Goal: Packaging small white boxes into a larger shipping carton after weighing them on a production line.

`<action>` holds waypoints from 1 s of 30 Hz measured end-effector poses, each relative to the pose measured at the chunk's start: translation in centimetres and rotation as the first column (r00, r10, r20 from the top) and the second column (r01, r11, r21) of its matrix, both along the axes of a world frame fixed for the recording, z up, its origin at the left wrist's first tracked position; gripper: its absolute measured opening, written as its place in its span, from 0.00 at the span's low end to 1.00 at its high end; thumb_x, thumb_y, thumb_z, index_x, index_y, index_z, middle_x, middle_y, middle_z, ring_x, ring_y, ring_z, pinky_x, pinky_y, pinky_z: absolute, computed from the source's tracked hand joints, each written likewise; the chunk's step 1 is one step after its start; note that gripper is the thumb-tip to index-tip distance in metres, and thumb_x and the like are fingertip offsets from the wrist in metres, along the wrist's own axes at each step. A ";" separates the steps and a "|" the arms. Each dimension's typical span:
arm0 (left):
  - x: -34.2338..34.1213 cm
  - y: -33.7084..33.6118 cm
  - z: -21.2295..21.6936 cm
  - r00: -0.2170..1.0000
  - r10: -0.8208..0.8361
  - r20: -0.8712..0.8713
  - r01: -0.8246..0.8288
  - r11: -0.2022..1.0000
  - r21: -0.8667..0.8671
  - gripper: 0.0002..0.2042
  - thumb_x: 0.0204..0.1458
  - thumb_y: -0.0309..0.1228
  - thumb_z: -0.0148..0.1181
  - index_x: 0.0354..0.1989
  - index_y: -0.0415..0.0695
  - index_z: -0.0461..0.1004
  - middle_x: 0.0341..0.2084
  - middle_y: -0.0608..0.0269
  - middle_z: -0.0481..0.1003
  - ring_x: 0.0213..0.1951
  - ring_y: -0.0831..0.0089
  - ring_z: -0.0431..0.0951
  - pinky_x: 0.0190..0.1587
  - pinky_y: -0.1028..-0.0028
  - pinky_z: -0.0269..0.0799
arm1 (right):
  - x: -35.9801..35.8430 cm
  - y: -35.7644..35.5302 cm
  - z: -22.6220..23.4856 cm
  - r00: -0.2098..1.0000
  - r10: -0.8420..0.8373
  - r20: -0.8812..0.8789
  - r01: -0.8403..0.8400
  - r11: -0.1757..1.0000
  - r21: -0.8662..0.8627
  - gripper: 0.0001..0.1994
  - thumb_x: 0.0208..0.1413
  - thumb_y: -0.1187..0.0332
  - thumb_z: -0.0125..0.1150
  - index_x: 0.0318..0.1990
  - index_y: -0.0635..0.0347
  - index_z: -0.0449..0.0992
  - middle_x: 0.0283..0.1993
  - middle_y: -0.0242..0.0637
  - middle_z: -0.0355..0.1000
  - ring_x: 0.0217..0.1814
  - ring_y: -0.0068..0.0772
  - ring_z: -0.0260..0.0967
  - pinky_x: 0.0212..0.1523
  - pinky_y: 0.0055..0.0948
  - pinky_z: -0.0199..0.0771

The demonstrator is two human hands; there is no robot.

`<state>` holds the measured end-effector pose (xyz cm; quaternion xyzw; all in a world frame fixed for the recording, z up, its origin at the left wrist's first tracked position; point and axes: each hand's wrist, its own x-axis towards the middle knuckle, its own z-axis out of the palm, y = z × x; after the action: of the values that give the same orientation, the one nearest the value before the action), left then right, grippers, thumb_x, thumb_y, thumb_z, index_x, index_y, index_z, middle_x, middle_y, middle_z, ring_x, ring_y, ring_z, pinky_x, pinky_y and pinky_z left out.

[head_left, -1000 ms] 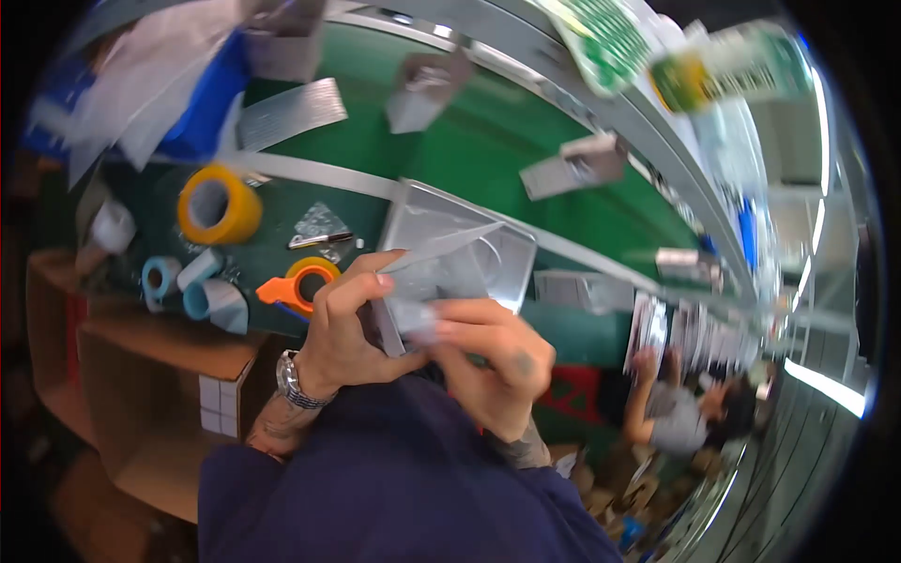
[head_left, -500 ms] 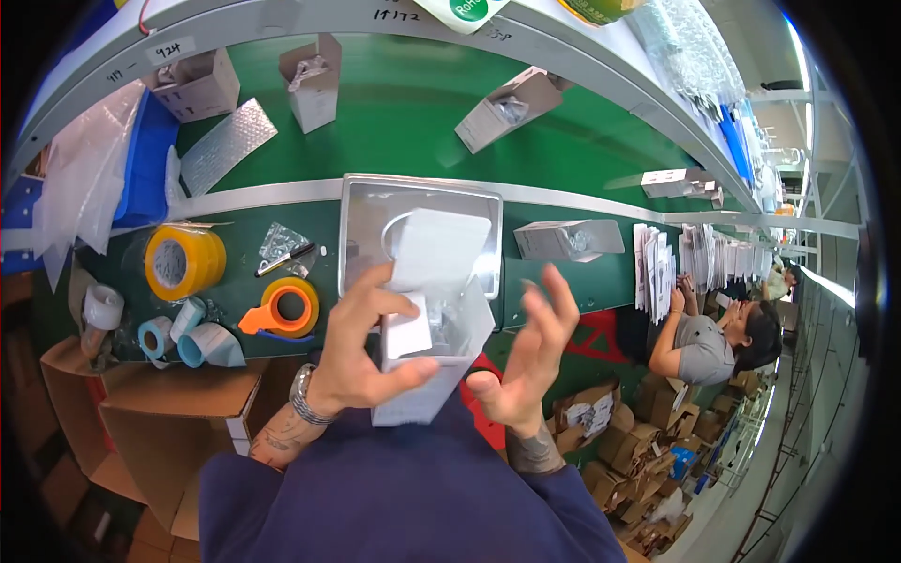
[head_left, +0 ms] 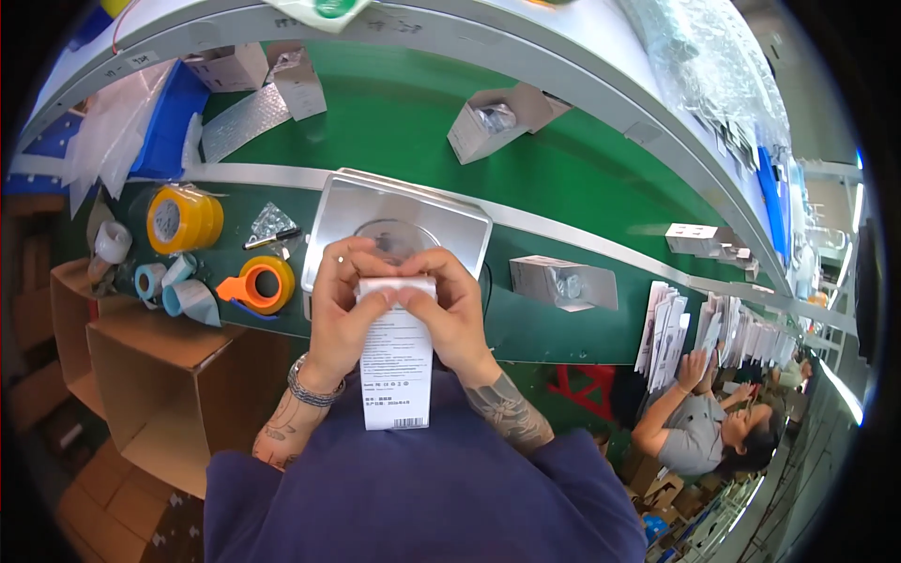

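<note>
A small white carton (head_left: 396,368) with printed text stands on end close to my chest. My left hand (head_left: 343,305) grips its top left side and my right hand (head_left: 452,310) grips its top right, fingertips meeting on the upper flap. Just beyond my hands a silver scale (head_left: 399,225) with a round pan sits on the green bench. A beaded bracelet is on my left wrist.
An orange tape dispenser (head_left: 258,284), a yellow tape roll (head_left: 183,219) and pale blue rolls (head_left: 174,289) lie left of the scale. Open white cartons (head_left: 561,281) sit on the green conveyor (head_left: 394,113). A cardboard box (head_left: 169,389) stands lower left. A seated person (head_left: 699,427) works at right.
The view has swung down. Both hands have closed together on the top of the white carton, which now stands upright in front of the scale; my right hand was open and apart before.
</note>
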<state>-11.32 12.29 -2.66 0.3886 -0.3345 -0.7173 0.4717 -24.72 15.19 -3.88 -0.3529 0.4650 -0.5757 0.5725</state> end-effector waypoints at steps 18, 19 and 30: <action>3.2 -5.8 -4.5 0.952 -0.171 0.254 0.251 0.911 -0.328 0.14 0.49 0.15 0.56 0.44 0.42 0.72 0.45 0.57 0.75 0.50 0.64 0.74 0.58 0.68 0.65 | -13.3 9.5 -12.6 0.171 -0.711 -0.682 0.866 0.439 -0.241 0.39 0.43 0.70 0.74 0.61 0.66 0.56 0.60 0.47 0.58 0.58 0.39 0.60 0.59 0.34 0.63; 2.8 -7.7 -4.4 0.926 -0.237 0.293 0.315 0.914 -0.256 0.15 0.49 0.16 0.55 0.46 0.42 0.72 0.45 0.57 0.75 0.49 0.64 0.74 0.60 0.66 0.63 | -15.3 9.3 -14.7 0.074 -0.727 -0.682 0.833 0.422 -0.359 0.41 0.41 0.68 0.76 0.61 0.67 0.57 0.58 0.47 0.60 0.55 0.41 0.62 0.59 0.36 0.62; 0.9 1.3 -0.8 0.916 -0.278 0.290 0.399 0.559 -0.727 0.45 0.45 0.38 0.68 0.66 0.42 0.42 0.62 0.44 0.55 0.60 0.51 0.63 0.59 0.60 0.62 | -2.6 8.6 2.9 0.626 -0.552 -0.551 0.396 0.833 -0.385 0.34 0.47 0.61 0.68 0.62 0.62 0.63 0.57 0.45 0.66 0.56 0.41 0.65 0.55 0.37 0.67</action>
<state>-10.46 13.58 -3.43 0.1262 -0.7099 -0.5511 0.4199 -27.29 23.80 -0.93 -0.4544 0.6393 -0.5992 0.1603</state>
